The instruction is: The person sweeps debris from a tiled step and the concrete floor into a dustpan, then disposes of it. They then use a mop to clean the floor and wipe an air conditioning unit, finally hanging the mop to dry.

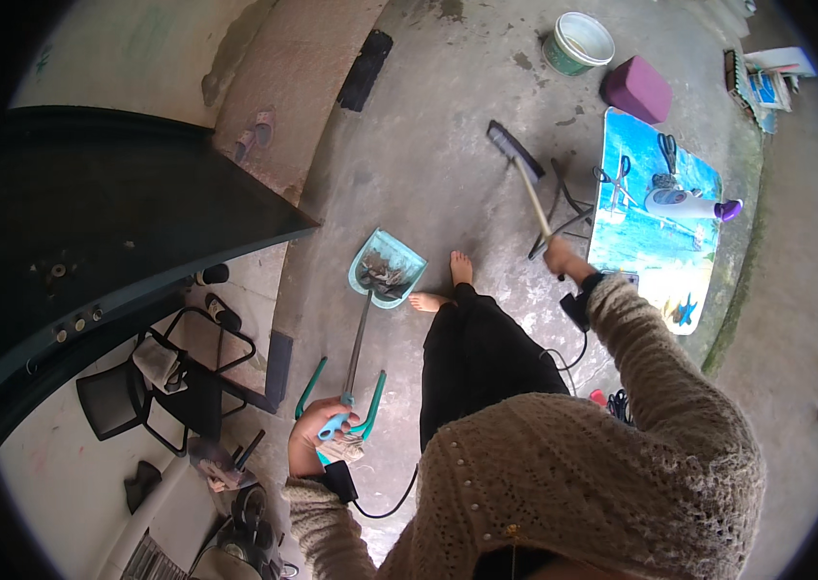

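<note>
My left hand (327,426) is closed around the light-blue grip at the top of a long-handled dustpan (407,262). Its teal pan rests on the concrete floor, left of my bare feet, with grey-brown debris (380,273) inside. In my right hand (566,259) is the pale stick of a broom (516,150). The broom's dark-edged head lies slantwise ahead of my feet, its bristles at or close to the floor. The broom and the dustpan are well apart.
At right stands a folding table (616,239) with a blue beach print, holding scissors (623,177) and a white bottle (674,203). Beyond it are a purple stool (639,90) and a bucket (577,45). A dark door (126,210) and a black chair (115,399) are on the left.
</note>
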The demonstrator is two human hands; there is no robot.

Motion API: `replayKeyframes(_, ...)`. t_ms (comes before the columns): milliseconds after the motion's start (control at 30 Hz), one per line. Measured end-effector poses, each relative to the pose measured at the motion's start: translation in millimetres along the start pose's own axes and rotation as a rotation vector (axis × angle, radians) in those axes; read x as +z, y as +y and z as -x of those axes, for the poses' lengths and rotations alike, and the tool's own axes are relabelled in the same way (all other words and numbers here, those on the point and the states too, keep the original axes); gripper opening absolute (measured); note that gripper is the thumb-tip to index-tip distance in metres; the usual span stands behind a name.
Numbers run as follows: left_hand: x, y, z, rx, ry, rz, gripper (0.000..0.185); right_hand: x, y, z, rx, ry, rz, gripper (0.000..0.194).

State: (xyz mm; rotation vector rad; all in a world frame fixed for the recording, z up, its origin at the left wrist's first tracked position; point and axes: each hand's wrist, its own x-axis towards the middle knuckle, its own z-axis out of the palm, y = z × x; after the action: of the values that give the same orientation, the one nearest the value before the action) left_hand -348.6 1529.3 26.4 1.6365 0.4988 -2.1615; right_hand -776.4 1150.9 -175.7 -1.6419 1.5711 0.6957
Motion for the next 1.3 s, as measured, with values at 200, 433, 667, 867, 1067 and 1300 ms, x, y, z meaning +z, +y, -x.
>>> replayKeyframes(200, 9.1, 27.0, -14.8, -0.051, -0.094, 0.115, 0.014, 105.5, -33.6, 89.6, -0.199, -0.105, 0.034, 0.025)
replayKeyframes(433, 9.5, 16.2, -13.6, -0.029, -0.1, 0.097, 0.016, -0.4, -36.3, 155.9, -0.166, -0.525, -0.184, 0.034)
replayKeyframes(667, 6.5, -56.4, 19.6, 0.054, -0.089, 0.138, 0.019, -40.4, -23.3, 98.8, -0.539, 0.091, 0.092, 0.025)
replayKeyframes(867, 11.6, -92.5, 12.7, 0.048, -0.075, 0.314, 0.016, 31.1, -56.6, 30.5, -0.347, 0.103, 0.073, 0.022)
replayKeyframes(1067, 8.0, -110.4, -15.0, 0.077, -0.153, 0.47, 0.016, 68.4, -55.3, 98.8, -0.429, -0.413, 0.289, 0.038)
replayKeyframes(1300, 7.3, -210.7, -12.4, 0.198, -0.173, 0.504, 0.02, -3.4, -71.1, 141.3, -0.415, -0.381, 0.158, 0.021)
